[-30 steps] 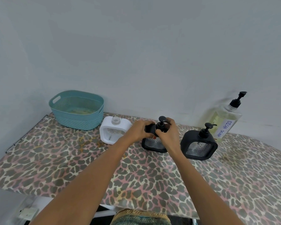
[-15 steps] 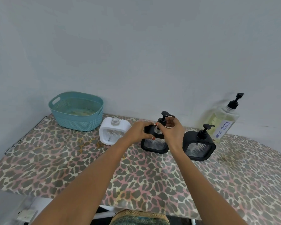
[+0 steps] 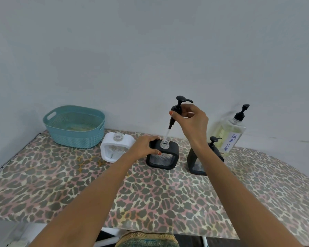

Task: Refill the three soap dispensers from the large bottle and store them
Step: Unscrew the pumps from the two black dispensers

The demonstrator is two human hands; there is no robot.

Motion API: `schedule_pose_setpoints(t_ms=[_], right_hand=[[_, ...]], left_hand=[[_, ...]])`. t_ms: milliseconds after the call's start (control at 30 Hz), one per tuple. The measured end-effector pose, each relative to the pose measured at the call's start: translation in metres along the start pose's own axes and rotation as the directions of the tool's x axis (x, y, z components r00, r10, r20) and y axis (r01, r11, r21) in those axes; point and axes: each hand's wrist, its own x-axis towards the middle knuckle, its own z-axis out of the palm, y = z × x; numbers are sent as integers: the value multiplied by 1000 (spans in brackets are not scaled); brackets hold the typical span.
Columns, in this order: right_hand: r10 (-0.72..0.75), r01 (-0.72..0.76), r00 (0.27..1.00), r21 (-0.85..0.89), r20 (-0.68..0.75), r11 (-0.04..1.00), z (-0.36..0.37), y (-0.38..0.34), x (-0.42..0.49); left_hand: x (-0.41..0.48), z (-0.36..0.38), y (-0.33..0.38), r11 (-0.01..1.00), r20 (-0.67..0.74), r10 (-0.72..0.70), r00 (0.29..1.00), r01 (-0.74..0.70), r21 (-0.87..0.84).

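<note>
Black pump (image 3: 176, 109) in right hand (image 3: 194, 122); left hand (image 3: 142, 147) grips dispenser (image 3: 172, 151) below.

Far-right dispenser (image 3: 194, 163) partly behind forearm (image 3: 225, 177)

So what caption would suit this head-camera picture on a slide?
The right hand holds the pump above the open black dispenser, its tube at the neck; left hand grips the dispenser.

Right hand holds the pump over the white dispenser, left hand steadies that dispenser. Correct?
No, wrong dispenser. The head view shows the right hand holding the pump over the middle black dispenser, which the left hand steadies. The white dispenser stands untouched to its left.
</note>
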Motion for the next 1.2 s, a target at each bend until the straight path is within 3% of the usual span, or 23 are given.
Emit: schedule_pose_setpoints(t_ms=[300,600,867,1200], right_hand=[[195,-176,955,-104,223,979,-12,15,-48],[481,-384,804,-311,351,869,11,89,-100],[591,-491,743,-344,314,800,32,124,-109],[565,-501,778,-270,274,822,31,133,-113]], left_hand=[[-3,-2,3,999,-7,29,1000,-29,-36],[-1,-1,2,1000,-7,15,1000,-15,15],[0,0,-1,1000,-10,11,1000,-11,19],[-1,-1,0,1000,3,8,1000,-9,30]])
